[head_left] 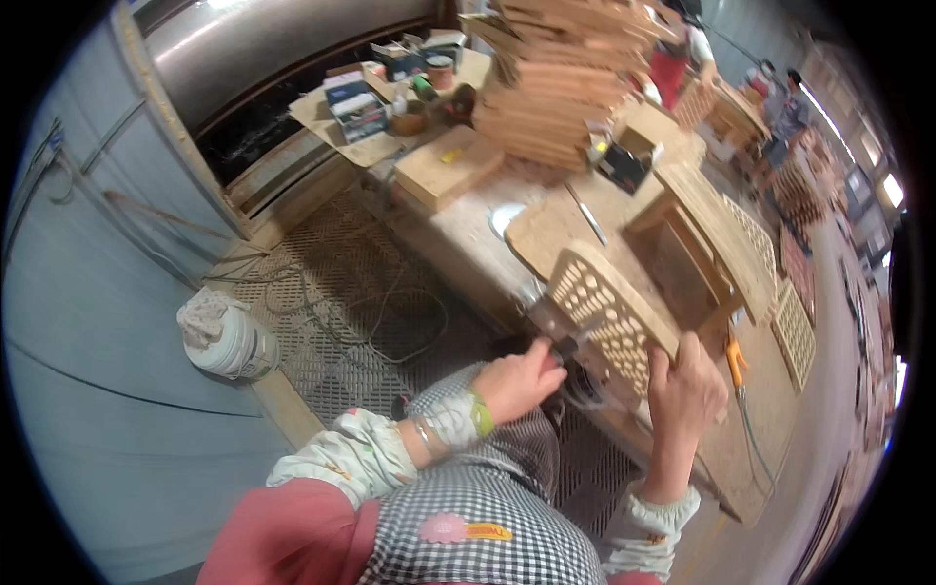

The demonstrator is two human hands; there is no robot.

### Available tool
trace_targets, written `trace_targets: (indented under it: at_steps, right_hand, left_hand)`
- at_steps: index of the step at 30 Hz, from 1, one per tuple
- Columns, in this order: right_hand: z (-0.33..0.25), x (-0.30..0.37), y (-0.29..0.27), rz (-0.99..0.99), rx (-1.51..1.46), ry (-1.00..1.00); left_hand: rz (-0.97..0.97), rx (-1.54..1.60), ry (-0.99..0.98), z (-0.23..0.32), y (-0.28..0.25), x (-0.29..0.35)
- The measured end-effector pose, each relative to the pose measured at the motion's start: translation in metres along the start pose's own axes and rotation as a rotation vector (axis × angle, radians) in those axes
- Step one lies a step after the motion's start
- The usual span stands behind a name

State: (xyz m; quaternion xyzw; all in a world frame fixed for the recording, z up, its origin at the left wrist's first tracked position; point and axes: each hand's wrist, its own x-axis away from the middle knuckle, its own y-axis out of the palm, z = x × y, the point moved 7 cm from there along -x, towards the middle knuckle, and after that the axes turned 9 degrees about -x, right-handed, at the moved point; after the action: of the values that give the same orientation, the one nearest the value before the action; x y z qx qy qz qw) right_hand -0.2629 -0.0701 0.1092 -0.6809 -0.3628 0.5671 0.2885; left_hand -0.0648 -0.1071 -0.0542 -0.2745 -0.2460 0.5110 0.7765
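Observation:
A pale wooden lattice panel with many cut-out holes stands tilted up at the near edge of the workbench. My right hand grips its right end, with the thumb along the rim. Beside the panel's lower left edge, my left hand is closed around a small dark knob or handle. A metal fixture sits next to that handle, but my fingers and the panel hide part of it. Behind the panel is an open-fronted wooden frame.
Stacked wooden slats rise at the back of the workbench. An orange-handled tool with a cable lies right of my right hand. Left are a white bucket and loose hoses on the slatted floor. Other people work far right.

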Motion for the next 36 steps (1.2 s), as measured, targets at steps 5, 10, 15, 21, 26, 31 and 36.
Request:
trace_targets:
  at_steps: [5,10,15,21,26,31,36]
  right_hand:
    - [-0.004,0.003,0.006,-0.022,0.009,0.008]
    - [0.005,0.0,0.009,-0.026,0.032,0.028]
    - [0.015,0.002,0.012,-0.028,0.039,0.061]
    - [0.007,0.004,0.013,-0.01,0.083,0.031]
    - [0.015,0.002,0.02,-0.03,0.076,0.014]
    - [0.019,0.004,0.01,0.029,0.081,0.028]
    - [0.012,0.004,0.014,0.059,0.0,0.013]
  left_hand:
    - [-0.007,0.154,0.1,-0.028,0.027,-0.014]
    - [-0.499,0.694,-0.066,-0.019,0.021,-0.014]
    - [-0.702,0.877,-0.119,-0.013,0.017,-0.004]
    - [-0.595,0.777,-0.049,-0.015,0.023,-0.015]
    - [-0.289,0.474,0.044,-0.04,0.051,-0.034]
    - [-0.581,0.574,-0.05,-0.038,0.022,0.006]
    - [-0.542,0.338,0.115,-0.103,0.065,0.029]
